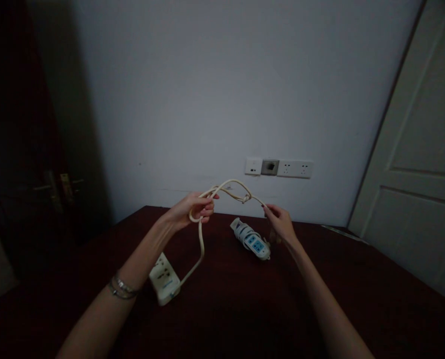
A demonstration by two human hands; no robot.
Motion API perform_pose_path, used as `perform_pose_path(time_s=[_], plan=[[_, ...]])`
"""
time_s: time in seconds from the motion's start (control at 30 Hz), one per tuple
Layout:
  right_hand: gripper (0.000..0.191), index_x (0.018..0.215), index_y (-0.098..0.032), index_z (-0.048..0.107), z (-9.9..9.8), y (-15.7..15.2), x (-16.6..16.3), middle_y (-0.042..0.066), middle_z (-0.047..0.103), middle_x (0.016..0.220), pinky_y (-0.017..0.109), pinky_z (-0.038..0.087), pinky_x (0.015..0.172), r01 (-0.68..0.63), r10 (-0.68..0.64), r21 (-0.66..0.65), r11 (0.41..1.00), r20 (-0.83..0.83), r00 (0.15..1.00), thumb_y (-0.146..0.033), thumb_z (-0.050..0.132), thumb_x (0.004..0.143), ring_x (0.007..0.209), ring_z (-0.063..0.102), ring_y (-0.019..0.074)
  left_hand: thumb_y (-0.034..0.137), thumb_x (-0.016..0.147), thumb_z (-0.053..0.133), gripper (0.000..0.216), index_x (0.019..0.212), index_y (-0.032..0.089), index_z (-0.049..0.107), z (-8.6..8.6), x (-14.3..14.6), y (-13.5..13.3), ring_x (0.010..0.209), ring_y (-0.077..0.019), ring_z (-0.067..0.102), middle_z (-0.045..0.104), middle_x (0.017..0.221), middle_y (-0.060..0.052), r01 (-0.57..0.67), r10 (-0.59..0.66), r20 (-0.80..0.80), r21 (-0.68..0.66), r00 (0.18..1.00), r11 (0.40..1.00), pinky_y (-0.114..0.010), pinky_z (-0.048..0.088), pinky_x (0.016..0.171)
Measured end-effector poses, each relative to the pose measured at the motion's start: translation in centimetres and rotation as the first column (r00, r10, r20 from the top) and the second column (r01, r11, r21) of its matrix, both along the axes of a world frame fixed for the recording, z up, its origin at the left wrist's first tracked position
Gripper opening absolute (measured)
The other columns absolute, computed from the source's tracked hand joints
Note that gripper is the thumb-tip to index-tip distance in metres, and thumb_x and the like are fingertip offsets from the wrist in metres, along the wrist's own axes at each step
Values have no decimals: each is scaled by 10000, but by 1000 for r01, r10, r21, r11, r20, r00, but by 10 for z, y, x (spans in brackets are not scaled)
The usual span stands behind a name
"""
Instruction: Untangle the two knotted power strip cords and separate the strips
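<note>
Both of my hands hold a cream power cord (201,244) up above a dark red table. My left hand (194,208) is closed around several loops of it. From there the cord drops to a white power strip (164,280) lying on the table, partly hidden behind my left forearm. My right hand (280,223) pinches the cord farther along, and a loose knot or crossing shows between the two hands. Just left of my right hand lies a second power strip (257,246), white with blue panels, its own pale cord wound around it.
The dark red table (222,319) meets a white wall behind. Wall sockets (294,169) and a grey wall plate (270,167) sit low on that wall. A pale door (420,164) stands at the right, a dark door with a brass handle (66,185) at the left.
</note>
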State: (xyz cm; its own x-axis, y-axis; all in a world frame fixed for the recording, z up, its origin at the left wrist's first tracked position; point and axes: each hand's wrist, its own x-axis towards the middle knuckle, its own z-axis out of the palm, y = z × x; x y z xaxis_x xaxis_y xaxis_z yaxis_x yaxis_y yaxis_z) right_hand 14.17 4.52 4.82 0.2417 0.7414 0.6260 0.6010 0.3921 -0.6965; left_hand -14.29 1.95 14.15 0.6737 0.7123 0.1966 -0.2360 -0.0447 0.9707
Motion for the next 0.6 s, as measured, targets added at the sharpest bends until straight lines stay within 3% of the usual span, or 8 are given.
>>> perform_pose_path(time_s=[0.17, 0.3, 0.4, 0.47, 0.53, 0.6], plan=[[298, 797, -132, 619, -1, -28, -5, 90, 618, 739, 267, 394, 639, 115, -81, -80, 990, 345, 935, -281, 374, 882, 665, 549, 172, 181, 796, 507, 115, 900, 139, 530, 4, 3, 9, 430, -45, 378, 413, 583, 49, -163, 219, -201, 262, 955, 951, -174, 324, 416], [166, 790, -113, 610, 0, -60, -21, 150, 638, 819, 275, 400, 602, 177, -10, -193, 965, 650, 760, -79, 449, 800, 676, 599, 193, 160, 792, 469, 55, 770, 162, 519, 5, 16, 10, 400, -57, 378, 418, 538, 45, -174, 329, -261, 479, 907, 860, -177, 281, 394], [212, 822, -89, 626, -4, -82, -43, 177, 646, 836, 289, 421, 574, 150, 120, -241, 959, 822, 556, 7, 453, 745, 678, 632, 223, 115, 772, 453, 103, 734, 165, 534, 3, 28, 12, 422, -65, 375, 432, 539, 37, -94, 359, -283, 655, 889, 749, -181, 255, 414], [228, 833, -77, 633, -9, -96, -61, 183, 647, 830, 295, 437, 561, 90, 218, -265, 960, 909, 357, 26, 456, 734, 698, 643, 240, 69, 745, 453, 139, 699, 162, 546, -1, 37, 13, 474, -75, 397, 479, 568, 21, -14, 372, -297, 765, 880, 643, -184, 267, 457], [209, 831, -70, 636, -13, -108, -78, 171, 644, 797, 297, 439, 520, 2, 270, -274, 962, 948, 166, 15, 465, 744, 668, 639, 242, 61, 738, 467, 156, 654, 162, 549, -5, 46, 14, 506, -86, 415, 518, 583, 6, 114, 356, -352, 831, 866, 544, -192, 277, 489], [197, 868, -64, 625, -11, -119, -91, 157, 639, 790, 294, 434, 490, -114, 250, -243, 963, 967, 44, -8, 461, 776, 639, 625, 229, 84, 734, 510, 140, 632, 171, 552, -9, 56, 10, 491, -96, 413, 525, 562, 5, 280, 329, -462, 836, 823, 472, -205, 272, 488]])
